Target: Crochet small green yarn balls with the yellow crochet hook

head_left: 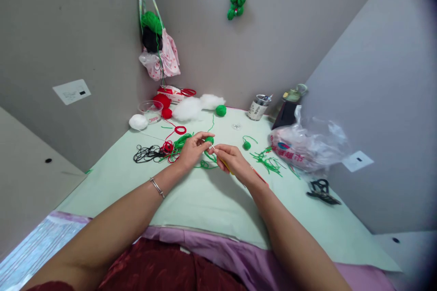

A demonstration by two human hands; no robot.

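Over the middle of the table, my left hand [194,149] pinches a small green crocheted ball [209,140]. My right hand [231,160] is closed on a crochet hook [224,163] with a yellow handle, and its metal tip meets the ball. The fingers partly cover the ball, so the stitch itself is too small to make out. Green yarn runs up from the work to a green yarn ball [221,110]. Loose green yarn [205,163] lies under my hands, with a red yarn ring [180,130] and tangled black cord [147,154] to the left.
White stuffing [187,109] lies at the back beside a clear plastic tub [150,111]. Right of my hands are a finished green ball [246,145], green yarn scraps [268,162], a plastic bag [303,143] and a black hair claw [322,192]. A pen tin [258,108] stands behind.
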